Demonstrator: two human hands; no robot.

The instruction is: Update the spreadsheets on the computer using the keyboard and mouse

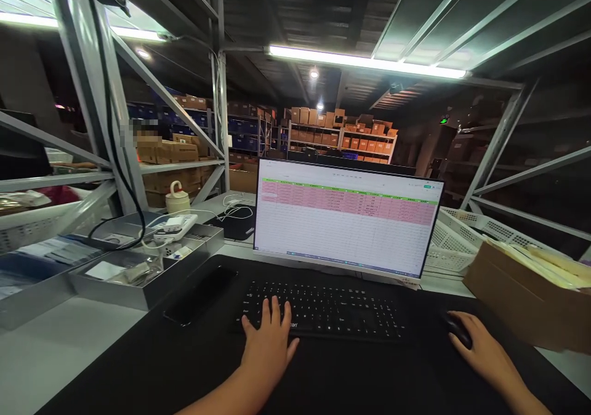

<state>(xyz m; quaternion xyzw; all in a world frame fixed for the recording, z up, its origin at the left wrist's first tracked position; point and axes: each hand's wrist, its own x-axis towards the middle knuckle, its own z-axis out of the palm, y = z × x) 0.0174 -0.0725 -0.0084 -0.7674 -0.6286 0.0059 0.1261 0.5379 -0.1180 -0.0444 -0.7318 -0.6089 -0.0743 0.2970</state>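
Note:
My left hand (268, 340) rests with spread fingers on the left part of a black keyboard (323, 307). Over on the right, my right hand (482, 344) is wrapped round a black computer mouse (457, 330). Both keyboard and mouse lie on a large black desk mat (360, 375). Behind the keyboard stands a monitor (341, 236) showing a spreadsheet with a green header row and pink filled rows. A dark phone (201, 295) lies flat on the mat, left of the keyboard.
Grey trays (152, 286) with packets and papers sit on the left, near a white power strip (178, 227) and a cream lidded bottle (177, 198). A cardboard box (521, 298) of papers and white baskets (450, 239) stand right. Metal rack posts (221, 95) frame the desk.

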